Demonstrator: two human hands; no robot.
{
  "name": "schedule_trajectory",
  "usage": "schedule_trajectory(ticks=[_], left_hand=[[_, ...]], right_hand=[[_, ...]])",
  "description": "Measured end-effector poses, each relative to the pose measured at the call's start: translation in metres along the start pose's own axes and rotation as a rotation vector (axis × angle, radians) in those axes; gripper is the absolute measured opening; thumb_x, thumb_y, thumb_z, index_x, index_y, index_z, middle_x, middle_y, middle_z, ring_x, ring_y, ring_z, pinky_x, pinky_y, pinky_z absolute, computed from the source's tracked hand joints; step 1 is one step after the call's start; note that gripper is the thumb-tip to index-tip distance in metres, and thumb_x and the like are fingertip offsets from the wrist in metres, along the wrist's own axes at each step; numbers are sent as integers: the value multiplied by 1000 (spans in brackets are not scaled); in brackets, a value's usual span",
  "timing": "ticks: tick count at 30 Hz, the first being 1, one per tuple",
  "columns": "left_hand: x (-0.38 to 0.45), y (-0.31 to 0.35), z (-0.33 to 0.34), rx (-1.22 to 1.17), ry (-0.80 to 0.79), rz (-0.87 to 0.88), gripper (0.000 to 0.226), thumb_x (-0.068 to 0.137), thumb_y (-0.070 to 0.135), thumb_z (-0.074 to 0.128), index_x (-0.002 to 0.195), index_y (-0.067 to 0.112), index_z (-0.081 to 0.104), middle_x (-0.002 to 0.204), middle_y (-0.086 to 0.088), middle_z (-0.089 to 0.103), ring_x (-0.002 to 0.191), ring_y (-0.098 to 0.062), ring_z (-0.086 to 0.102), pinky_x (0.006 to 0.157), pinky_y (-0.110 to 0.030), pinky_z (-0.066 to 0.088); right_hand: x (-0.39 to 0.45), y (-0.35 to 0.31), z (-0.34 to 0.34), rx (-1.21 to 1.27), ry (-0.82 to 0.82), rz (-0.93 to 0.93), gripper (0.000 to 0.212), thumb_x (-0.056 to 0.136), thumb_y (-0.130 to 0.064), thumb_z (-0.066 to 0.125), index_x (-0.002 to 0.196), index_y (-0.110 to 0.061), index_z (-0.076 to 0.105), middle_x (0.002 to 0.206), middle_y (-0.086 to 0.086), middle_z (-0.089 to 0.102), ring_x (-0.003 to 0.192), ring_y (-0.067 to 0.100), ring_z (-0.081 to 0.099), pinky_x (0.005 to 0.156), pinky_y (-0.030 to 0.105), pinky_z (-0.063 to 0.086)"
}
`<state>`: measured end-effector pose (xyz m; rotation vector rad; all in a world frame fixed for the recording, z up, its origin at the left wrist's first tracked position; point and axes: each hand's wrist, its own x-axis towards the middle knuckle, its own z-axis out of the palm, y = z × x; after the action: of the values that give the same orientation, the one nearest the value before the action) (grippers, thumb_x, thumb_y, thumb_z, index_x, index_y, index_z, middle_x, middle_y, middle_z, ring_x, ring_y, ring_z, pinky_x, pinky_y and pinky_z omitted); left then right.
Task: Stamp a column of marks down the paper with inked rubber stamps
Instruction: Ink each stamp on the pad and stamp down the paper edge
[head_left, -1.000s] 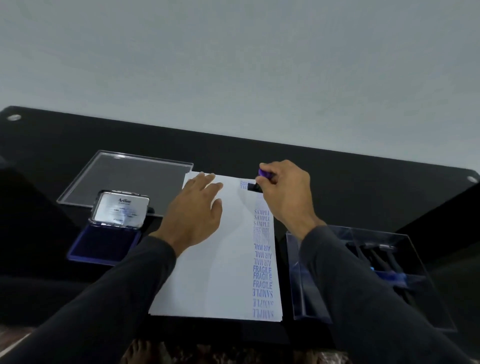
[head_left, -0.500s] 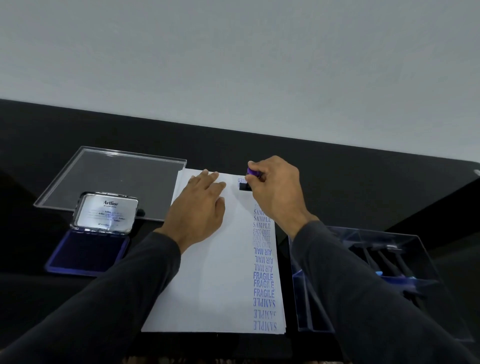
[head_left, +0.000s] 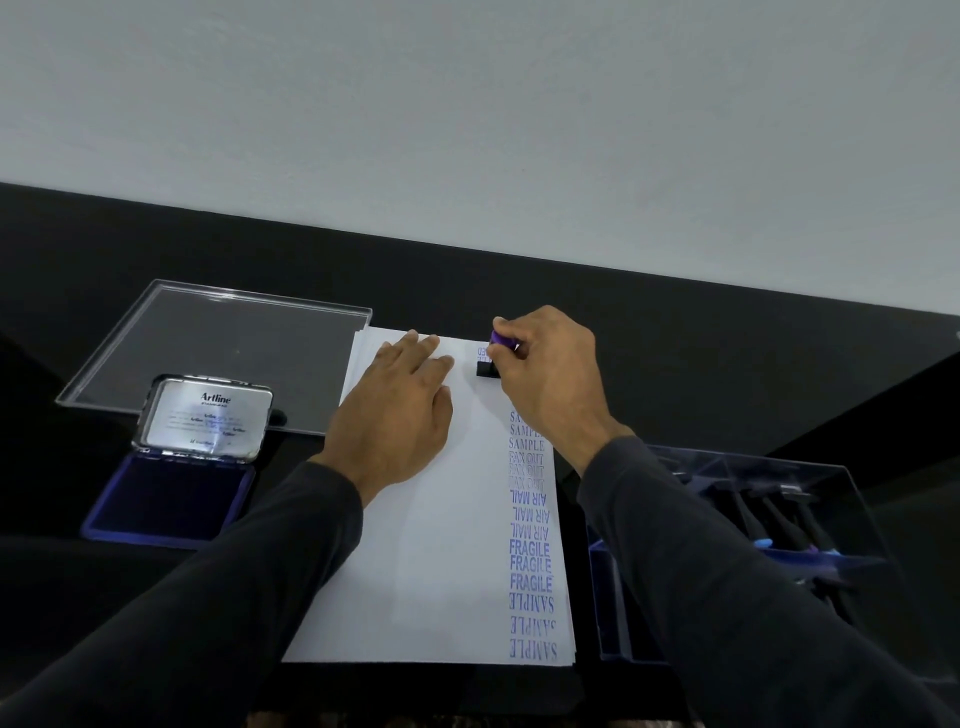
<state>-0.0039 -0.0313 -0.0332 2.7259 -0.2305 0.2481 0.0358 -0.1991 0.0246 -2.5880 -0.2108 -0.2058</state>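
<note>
Right hand (head_left: 545, 374) pinches the stamp (head_left: 491, 358) at the paper's (head_left: 415, 545) far edge, left hand (head_left: 400, 410) flat beside it pinning the paper; next, likely re-ink and press below that top mark.

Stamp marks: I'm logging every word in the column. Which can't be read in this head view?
- Mark by the stamp: partly covered, too small.
- Marks under the right hand: hidden; top SAMPLE cut off by the wrist.
- FAX OUT rows: faint, overlapping.
</note>
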Motion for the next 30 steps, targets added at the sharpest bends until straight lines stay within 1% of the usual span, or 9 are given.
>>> schedule_trajectory(ticks=[6,9,11,16,19,22,25,30], left_hand=[[0,1,0,-8,-7,-14,45,106,33,42,147,15,51,160,-7,38,152,-24,27,118,-30,5],[1,1,0,-10,-11,-18,46,106,33,41,147,15,50,160,-6,37,152,-24,26,118,-30,5],[1,1,0,-8,-16,-18,46,106,33,41,147,15,50,160,-6,37,152,-23,25,119,-30,5],[1,-1,1,-11,-29,-23,47,106,34,39,148,16,49,161,-6,36,153,-23,24,121,-32,6],[1,-1,1,-3,-39,-21,48,106,35,37,149,16,47,161,-5,35,153,-22,22,123,-33,8],[1,-1,1,-4,-28,-22,47,106,34,39,148,16,49,161,-6,36,153,-22,24,121,-31,7],[1,-1,1,-3,-27,-10,46,105,31,40,147,15,50,160,-7,38,152,-22,25,123,-33,9],[1,-1,1,-6,-22,-10,46,105,30,40,147,15,50,160,-6,38,152,-22,24,124,-33,10]], right_hand=[[2,0,0,-2,-9,7,37,92,-31,67,126,-17,66,119,0,63,90,4,49,86,15,38],[3,-1,-2,-4,-11,1,38,92,-31,66,127,-17,65,120,1,63,96,10,57,90,18,43],[4,-1,-2,-7,-6,-8,38,92,-30,66,127,-16,65,120,1,63,100,12,60,90,18,43],[5,-1,2,-14,5,-19,36,92,-31,67,125,-16,66,118,1,64,92,6,53,86,16,41],[6,-1,3,-34,9,-34,35,92,-31,67,123,-16,68,116,1,64,93,7,55,84,14,40],[7,-1,2,-36,-5,-26,34,92,-32,67,122,-17,68,114,0,65,89,5,52,83,14,41],[6,-1,2,-27,1,-37,33,92,-29,67,121,-15,68,114,1,64,91,7,55,82,12,40],[4,-1,1,-14,-1,-29,32,92,-29,67,121,-15,68,115,1,64,88,4,50,83,12,39]])
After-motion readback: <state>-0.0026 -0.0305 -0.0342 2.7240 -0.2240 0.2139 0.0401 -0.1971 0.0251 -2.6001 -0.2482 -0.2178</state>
